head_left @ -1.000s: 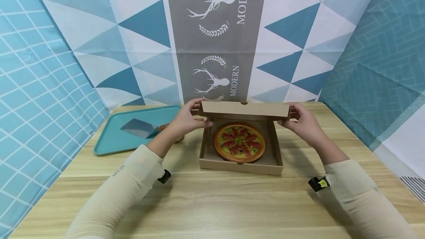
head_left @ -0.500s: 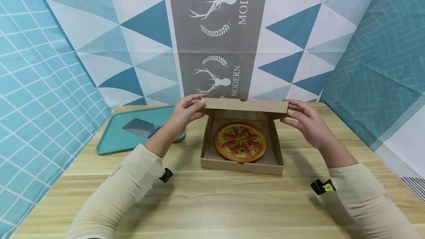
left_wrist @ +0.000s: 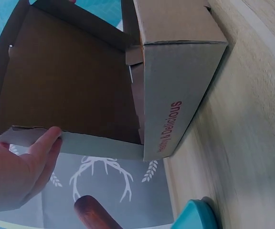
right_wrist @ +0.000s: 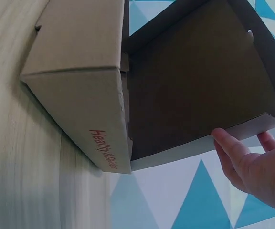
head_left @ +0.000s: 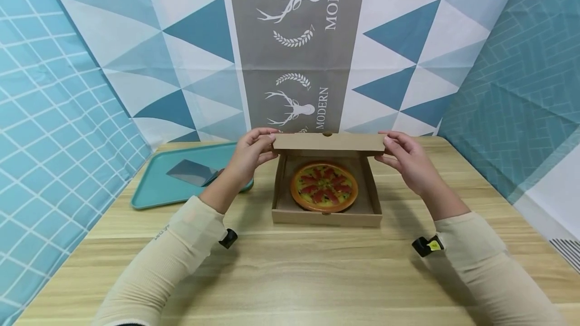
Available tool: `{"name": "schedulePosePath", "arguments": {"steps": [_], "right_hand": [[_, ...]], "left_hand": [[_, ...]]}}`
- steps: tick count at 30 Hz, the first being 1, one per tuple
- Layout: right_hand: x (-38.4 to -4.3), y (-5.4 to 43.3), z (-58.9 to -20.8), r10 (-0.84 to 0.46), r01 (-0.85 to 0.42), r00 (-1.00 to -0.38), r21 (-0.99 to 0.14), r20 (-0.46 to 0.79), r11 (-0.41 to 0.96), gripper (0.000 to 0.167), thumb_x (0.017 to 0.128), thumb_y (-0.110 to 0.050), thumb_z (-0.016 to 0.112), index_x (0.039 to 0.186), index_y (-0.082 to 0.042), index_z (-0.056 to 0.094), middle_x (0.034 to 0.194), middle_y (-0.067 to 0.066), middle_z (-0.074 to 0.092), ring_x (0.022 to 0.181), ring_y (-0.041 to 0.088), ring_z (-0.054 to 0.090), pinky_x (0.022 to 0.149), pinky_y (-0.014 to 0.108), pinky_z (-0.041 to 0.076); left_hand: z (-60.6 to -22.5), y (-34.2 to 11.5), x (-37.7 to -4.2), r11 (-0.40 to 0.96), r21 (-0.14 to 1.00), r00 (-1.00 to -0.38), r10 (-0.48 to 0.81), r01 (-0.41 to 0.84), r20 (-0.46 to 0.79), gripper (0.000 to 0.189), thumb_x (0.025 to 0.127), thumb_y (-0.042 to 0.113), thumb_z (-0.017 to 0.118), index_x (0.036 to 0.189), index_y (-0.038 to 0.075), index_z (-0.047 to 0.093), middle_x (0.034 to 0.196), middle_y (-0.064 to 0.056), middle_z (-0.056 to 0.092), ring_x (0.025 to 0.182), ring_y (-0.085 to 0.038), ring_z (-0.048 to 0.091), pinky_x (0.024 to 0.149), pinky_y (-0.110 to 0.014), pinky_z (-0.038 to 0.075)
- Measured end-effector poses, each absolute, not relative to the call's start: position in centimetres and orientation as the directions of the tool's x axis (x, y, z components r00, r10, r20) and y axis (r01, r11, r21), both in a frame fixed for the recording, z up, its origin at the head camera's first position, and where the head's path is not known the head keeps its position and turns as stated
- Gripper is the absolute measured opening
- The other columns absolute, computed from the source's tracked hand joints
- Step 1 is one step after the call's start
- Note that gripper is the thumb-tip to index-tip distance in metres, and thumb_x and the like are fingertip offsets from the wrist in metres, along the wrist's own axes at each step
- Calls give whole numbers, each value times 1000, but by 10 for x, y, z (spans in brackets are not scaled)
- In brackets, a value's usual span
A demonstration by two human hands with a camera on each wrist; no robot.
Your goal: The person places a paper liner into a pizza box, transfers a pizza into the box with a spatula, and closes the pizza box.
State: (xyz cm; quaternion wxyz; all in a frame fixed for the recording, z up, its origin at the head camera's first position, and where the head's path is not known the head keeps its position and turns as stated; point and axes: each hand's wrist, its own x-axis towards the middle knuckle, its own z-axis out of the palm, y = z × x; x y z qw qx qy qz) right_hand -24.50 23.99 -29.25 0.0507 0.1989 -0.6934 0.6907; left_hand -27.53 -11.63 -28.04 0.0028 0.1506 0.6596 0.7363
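A brown cardboard pizza box (head_left: 326, 219) stands partly open on the table. Inside its base lies a round pizza (head_left: 323, 187) with red strips and a golden crust. My left hand (head_left: 250, 152) grips the raised lid (head_left: 328, 142) at its left front corner, thumb against the front. At the opposite corner, my right hand (head_left: 408, 162) holds the lid the same way. In the left wrist view the fingers (left_wrist: 47, 143) lie along the lid's side wall. The right wrist view shows fingertips (right_wrist: 218, 132) at the other side wall and the lid's brown inside.
To the left lies a teal tray (head_left: 154, 185) bearing a flat-bladed pizza server (head_left: 192, 172), its wooden handle (left_wrist: 92, 212) mostly hidden behind my left arm in the head view. A patterned backdrop (head_left: 294, 64) rises behind the wood-grain table (head_left: 290, 275).
Both hands have shifted their hold up onto the lid's front corners. The lid is slightly higher, and the box has turned a little and sits squarer, its right side farther back.
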Motion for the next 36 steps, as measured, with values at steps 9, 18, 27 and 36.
{"name": "schedulePosePath", "arguments": {"steps": [9,18,27,36], "right_hand": [[-259,235,-298,-205,-332,-921,-943,332,-36,48,102,-25,53,139,4,41,124,10,44,110,19,52,93,26,50],[-269,233,-302,-225,-319,-922,-947,315,-19,45,103,-25,50,139,1,41,122,8,44,109,18,51,94,24,49],[-272,235,-311,-229,-280,-939,-957,257,72,53,103,-26,49,145,3,35,120,8,42,112,15,47,92,17,47],[-266,243,-318,-270,-284,-939,-922,212,263,59,103,-30,49,151,0,30,135,17,43,116,15,49,96,20,45]], "left_hand": [[-283,-118,-281,-131,975,-966,163,179,199,35,100,16,55,129,-2,52,118,-12,57,100,-22,61,97,-45,48],[-287,-119,-288,-115,981,-975,137,157,173,35,100,14,54,131,-2,51,113,-8,57,100,-19,59,97,-43,48],[-298,-120,-288,-49,988,-979,134,149,154,33,99,10,56,129,-4,53,109,-7,55,100,-18,56,99,-42,47],[-305,-125,-285,32,986,-976,155,161,154,34,98,8,57,130,-3,55,124,-15,54,109,-24,57,98,-43,48]]}}
